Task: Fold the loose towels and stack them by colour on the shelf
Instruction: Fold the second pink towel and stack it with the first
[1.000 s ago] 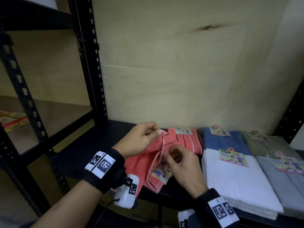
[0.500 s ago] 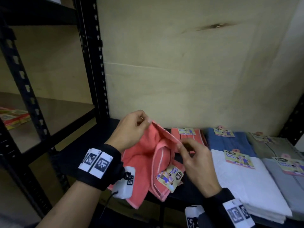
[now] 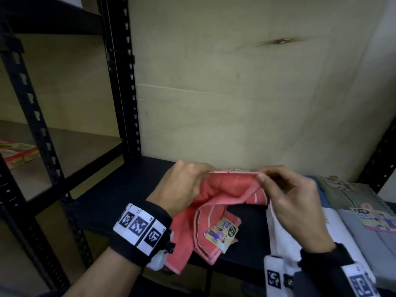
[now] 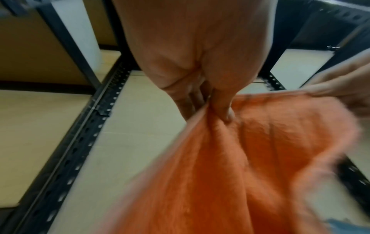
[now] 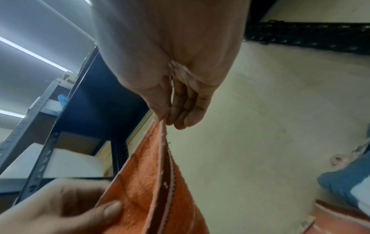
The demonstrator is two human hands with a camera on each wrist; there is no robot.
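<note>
- One coral face towel [image 3: 216, 202] is held up above the front edge of the black shelf [image 3: 120, 189]; its upper hem is stretched flat between two hands and the rest sags down past the shelf edge.
- The left hand [image 3: 182, 185] pinches the hem's left end, thumb pressed against fingers on the cloth.
- The right hand [image 3: 289, 196] pinches the right end between thumb and forefinger, its other fingers loosely curled.
- One printed card label [image 3: 221, 233] reading "Face Towel" hangs on the towel's drooping lower fold.
- On the shelf board to the right lie folded towels: one white stack [image 3: 285, 236] nearest, a grey stack [image 3: 364, 243] beside it, and an olive-grey one [image 3: 347, 189] behind; a blue edge is mostly hidden by the right hand.
- Two labels show on those stacks, one on the grey [image 3: 377, 219] and one on the olive-grey [image 3: 336, 182].
- The neighbouring rack on the left holds coloured packets [image 3: 17, 153]; their count is unclear.
</note>
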